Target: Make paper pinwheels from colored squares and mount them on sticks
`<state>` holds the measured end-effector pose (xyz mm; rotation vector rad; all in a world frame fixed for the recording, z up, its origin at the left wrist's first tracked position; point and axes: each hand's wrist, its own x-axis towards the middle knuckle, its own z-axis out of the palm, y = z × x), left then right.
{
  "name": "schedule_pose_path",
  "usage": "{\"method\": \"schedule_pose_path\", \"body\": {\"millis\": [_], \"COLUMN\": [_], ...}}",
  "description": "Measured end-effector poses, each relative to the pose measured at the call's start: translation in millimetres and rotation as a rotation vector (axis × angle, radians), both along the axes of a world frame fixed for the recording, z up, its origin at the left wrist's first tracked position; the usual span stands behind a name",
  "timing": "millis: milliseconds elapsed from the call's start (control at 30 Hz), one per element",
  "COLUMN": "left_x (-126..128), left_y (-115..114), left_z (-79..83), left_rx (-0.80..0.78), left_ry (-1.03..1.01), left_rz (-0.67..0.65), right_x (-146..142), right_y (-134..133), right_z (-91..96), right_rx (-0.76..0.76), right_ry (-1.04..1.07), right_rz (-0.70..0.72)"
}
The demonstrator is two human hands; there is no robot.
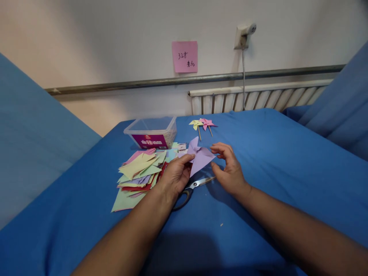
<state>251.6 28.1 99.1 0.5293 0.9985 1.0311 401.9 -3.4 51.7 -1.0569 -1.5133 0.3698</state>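
Observation:
A purple paper pinwheel [201, 158] is pinched between the thumb and fingers of my left hand [178, 172], held above the table. Just to its right is my right hand [228, 167], its thumb and fingers apart and curved around the pinwheel's right tip, with nothing visible between them. Below both hands lie scissors [195, 184], partly hidden by my left hand and forearm, with blades pointing right. Left of my left hand sits an untidy stack of coloured paper pieces [139, 168] in green, yellow, pink, purple and red.
A clear plastic tub [149, 132] with a purple label stands behind the paper stack. Two finished pinwheels on sticks, one yellow [196, 124] and one pink [207, 122], lie farther back. Blue cloth [273, 153] covers the table. A radiator [258, 97] and wall socket [242, 37] are behind.

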Motion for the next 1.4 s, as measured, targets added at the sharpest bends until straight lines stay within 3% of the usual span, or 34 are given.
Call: {"method": "schedule_pose_path", "body": {"millis": [167,433,700,933,1033,1200,1400], "left_x": [-2,-6,-9,-10,-8,-8,-6], "left_y": [1,4,4,6,5,3,2], "left_z": [-3.4,-10.8,-12.9,-14.1,-14.8,-16.0,-18.2], "left_rx": [0.121,0.304,0.372,0.482,0.516,0.403,0.416], "left_ry": [0.062,0.333,0.408,0.785,0.752,0.587,0.555], "left_rz": [0.010,-0.070,-0.124,-0.103,-0.137,-0.153,-0.171], "right_x": [4,8,15,18,17,16,13], "right_y": [4,-1,0,4,6,8,7], "right_z": [-0.7,11.8,13.6,14.2,13.5,8.9,3.5], "right_rx": [-0.007,0.046,0.062,0.057,0.039,-0.035,-0.059], "right_ry": [0.078,-0.126,-0.249,-0.336,-0.326,-0.202,-0.153], "right_rz": [0.059,0.177,0.206,0.217,0.259,0.255,0.268]}}
